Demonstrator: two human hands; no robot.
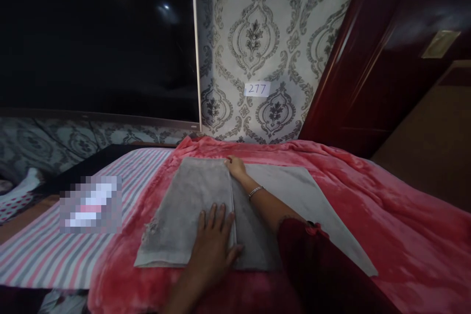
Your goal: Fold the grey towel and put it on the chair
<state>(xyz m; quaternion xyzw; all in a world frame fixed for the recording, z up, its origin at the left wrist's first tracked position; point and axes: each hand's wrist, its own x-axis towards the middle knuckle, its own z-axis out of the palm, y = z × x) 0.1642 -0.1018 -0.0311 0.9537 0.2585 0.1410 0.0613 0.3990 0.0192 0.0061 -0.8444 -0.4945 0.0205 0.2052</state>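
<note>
- the left hand (212,240) lies flat and open, fingers spread, pressing the near part of the folded flap of a grey towel (191,206); the right hand (235,166) reaches across to the far edge of the fold, fingers curled down on the cloth, though whether it pinches the edge or only presses it i cannot tell. a thin bracelet (255,190) sits on that wrist.
- the towel is spread on a pink blanket (386,216) that covers the bed, one side folded over to a line running between the two hands, the other side lying single out to the right.
- the blanket looks plush and rumpled; if either hand pushes sideways, the towel could slide on it and the fold line would go crooked.
- the near left corner of the flap looks frayed and uneven, so the edges may not meet squarely.
- a striped sheet (121,191) lies just left of the blanket; a dark screen (95,34) and patterned wallpaper (257,34) stand behind.
</note>
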